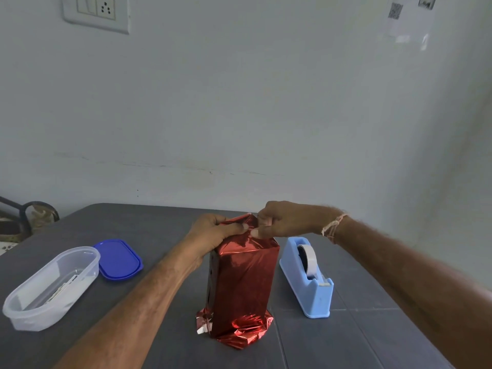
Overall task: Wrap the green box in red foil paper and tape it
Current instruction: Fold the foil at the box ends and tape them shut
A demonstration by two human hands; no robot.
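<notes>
The left hand (213, 233) gripped the foil (245, 283) at the top left edge, thumb laid on the fold. The box (212, 278) stood upright on the bench (372, 336) directly below both hands. Its front was smooth red, the foil at the base was crumpled, and a dark side strip was uncovered. The right hand (285, 219) pinched the top flap. Recommended: crease the flap taut and pin it with one hand before reaching for the dispenser (306, 278), below the right hand.

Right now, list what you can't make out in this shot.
Head view:
- Box colour: hidden by the foil.
- Top fold: covered by left hand and right hand.
- Tape on the fold: too small to tell.
- Tub contents: blurred behind cloudy plastic.
</notes>
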